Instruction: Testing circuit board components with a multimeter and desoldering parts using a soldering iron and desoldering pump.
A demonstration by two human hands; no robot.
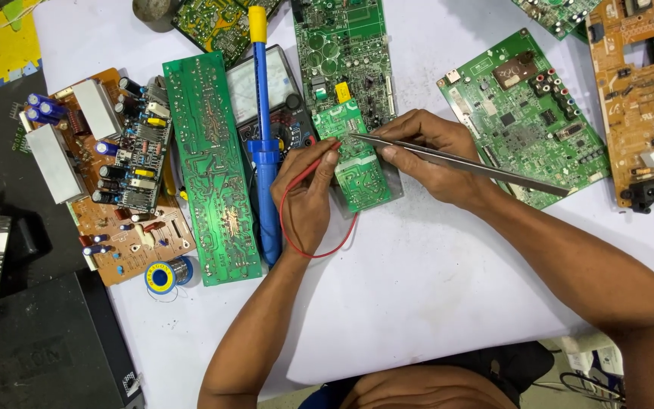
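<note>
- Two hands work over the small green board (357, 163).
- Left hand (308, 193) fingers pinch the red probe (325, 154) onto it.
- Right hand (433, 155) fingers grip the long tweezers (463, 161), tip over the board's upper edge.

The scene is viewed from one head-worn camera, aimed steeply down and close over the white table (433, 303); only this view is given.

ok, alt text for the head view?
Seen from above, a right hand holds metal tweezers over a small green circuit board, while the left hand steadies it, pinching a red wire. More boards, a blue soldering iron surround it.
</note>
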